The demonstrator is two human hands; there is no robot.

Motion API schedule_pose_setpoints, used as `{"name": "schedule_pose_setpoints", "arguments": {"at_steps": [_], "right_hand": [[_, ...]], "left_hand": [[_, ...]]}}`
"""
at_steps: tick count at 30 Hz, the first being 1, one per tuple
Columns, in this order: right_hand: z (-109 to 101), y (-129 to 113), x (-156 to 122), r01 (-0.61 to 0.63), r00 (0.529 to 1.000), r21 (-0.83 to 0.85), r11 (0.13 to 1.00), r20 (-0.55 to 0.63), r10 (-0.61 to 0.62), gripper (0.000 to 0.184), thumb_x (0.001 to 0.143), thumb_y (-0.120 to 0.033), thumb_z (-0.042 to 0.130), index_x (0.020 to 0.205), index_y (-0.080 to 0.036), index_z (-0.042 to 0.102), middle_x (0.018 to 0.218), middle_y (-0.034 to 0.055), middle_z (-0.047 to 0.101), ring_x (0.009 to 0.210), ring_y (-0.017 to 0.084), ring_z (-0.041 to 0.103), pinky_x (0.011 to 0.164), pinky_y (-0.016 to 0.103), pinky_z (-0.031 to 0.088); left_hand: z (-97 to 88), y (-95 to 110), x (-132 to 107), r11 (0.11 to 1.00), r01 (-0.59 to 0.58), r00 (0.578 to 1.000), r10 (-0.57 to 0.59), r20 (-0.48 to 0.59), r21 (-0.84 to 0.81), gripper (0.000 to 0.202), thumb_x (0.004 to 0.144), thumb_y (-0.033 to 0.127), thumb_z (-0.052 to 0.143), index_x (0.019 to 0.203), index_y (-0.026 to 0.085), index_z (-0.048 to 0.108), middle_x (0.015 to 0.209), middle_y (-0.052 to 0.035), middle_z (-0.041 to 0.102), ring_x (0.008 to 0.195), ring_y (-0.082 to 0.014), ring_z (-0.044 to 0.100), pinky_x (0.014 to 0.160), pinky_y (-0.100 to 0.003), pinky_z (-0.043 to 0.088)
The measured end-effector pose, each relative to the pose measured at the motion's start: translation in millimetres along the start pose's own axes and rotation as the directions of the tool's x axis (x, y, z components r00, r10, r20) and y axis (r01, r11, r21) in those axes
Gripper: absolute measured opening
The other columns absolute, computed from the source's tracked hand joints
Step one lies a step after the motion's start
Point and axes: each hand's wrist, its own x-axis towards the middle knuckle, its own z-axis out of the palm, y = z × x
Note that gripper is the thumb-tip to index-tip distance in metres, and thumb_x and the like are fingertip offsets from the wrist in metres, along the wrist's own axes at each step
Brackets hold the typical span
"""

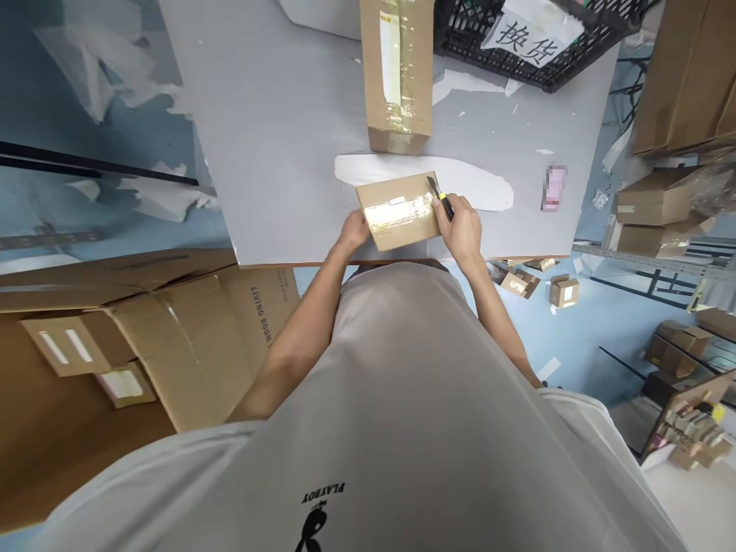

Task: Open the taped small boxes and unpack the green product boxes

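At the near edge of the grey table (276,138), clasping the left end of a small taped box (399,211) with the left hand (353,230), fingers curled around its side; gripping a yellow-and-black knife (440,197) in the closed right hand (463,230), blade tip touching the box's far right corner; under the box, a white paper strip (477,184); just beyond, a long taped carton (396,69); farther right, a black crate (460,31) bearing a paper sign; on the floor, flattened cartons (143,337) left, small boxes (563,291) right.
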Motion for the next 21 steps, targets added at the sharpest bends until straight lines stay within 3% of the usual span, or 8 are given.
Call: {"name": "schedule_pose_setpoints", "arguments": {"at_steps": [3, 6, 8, 12, 15, 21], "right_hand": [[6.5, -12.9, -9.3, -0.056, 0.998, -0.100, 0.993, -0.007, 0.056, 0.069, 0.130, -0.064, 0.028, 0.157, -0.020, 0.074, 0.148, 0.0239, 0.073, 0.131, 0.039, 0.077, 0.107, 0.045, 0.062], [12.5, -18.7, -18.7, -0.098, 0.995, -0.100, 0.990, -0.045, 0.094, 0.067, 0.130, -0.058, 0.029, 0.169, -0.021, 0.068, 0.156, 0.0247, 0.069, 0.135, 0.039, 0.078, 0.108, 0.046, 0.064], [13.8, -19.8, -24.6, -0.109, 0.991, -0.065, 0.992, -0.088, 0.103, 0.066, 0.129, -0.055, 0.031, 0.175, -0.023, 0.065, 0.154, 0.0240, 0.070, 0.137, 0.039, 0.078, 0.110, 0.047, 0.065], [12.4, -27.5, -38.1, -0.119, 0.989, -0.078, 0.990, -0.101, 0.111, 0.064, 0.128, -0.052, 0.034, 0.179, -0.023, 0.061, 0.154, 0.0248, 0.075, 0.146, 0.041, 0.076, 0.117, 0.051, 0.064], [11.5, -43.9, -51.4, -0.077, 0.996, -0.046, 0.996, -0.041, 0.076, 0.063, 0.127, -0.046, 0.035, 0.180, -0.021, 0.059, 0.164, 0.0241, 0.075, 0.154, 0.039, 0.073, 0.124, 0.052, 0.063], [15.2, -83.9, -71.9, 0.026, 0.992, 0.092, 0.995, 0.124, -0.038, 0.064, 0.125, -0.039, 0.044, 0.187, -0.027, 0.053, 0.172, 0.0139, 0.076, 0.157, 0.033, 0.074, 0.129, 0.048, 0.062]], "left_hand": [[-14.9, 6.0, 0.5, 1.000, 0.024, 0.994, -0.024, -0.107, 0.004, 0.047, 0.097, 0.055, 0.081, 0.125, 0.018, 0.087, 0.138, -0.0181, 0.088, 0.131, -0.0363, 0.081, 0.126, -0.054, 0.061], [-36.4, 28.5, -8.2, 0.992, -0.108, 0.981, 0.096, -0.166, -0.065, 0.045, 0.105, 0.053, 0.075, 0.136, 0.022, 0.085, 0.153, -0.0147, 0.083, 0.135, -0.0296, 0.079, 0.123, -0.046, 0.064], [-48.6, 50.5, -16.6, 0.983, -0.168, 0.980, 0.158, -0.122, -0.072, 0.043, 0.108, 0.056, 0.075, 0.135, 0.024, 0.085, 0.148, -0.0115, 0.084, 0.135, -0.0287, 0.079, 0.119, -0.043, 0.067], [-62.3, 86.0, -26.5, 0.966, -0.254, 0.967, 0.254, -0.010, -0.052, 0.034, 0.098, 0.044, 0.088, 0.124, 0.023, 0.088, 0.136, -0.0087, 0.086, 0.125, -0.0300, 0.083, 0.115, -0.048, 0.071], [-66.9, 91.5, -23.5, 0.962, -0.262, 0.963, 0.266, 0.040, -0.076, 0.029, 0.094, 0.037, 0.090, 0.118, 0.021, 0.089, 0.129, -0.0084, 0.086, 0.121, -0.0310, 0.085, 0.112, -0.053, 0.074], [-73.4, 81.0, -9.5, 0.966, -0.244, 0.960, 0.254, 0.117, -0.087, 0.031, 0.089, 0.034, 0.098, 0.117, 0.021, 0.089, 0.127, -0.0087, 0.087, 0.124, -0.0335, 0.082, 0.119, -0.057, 0.072]]}}
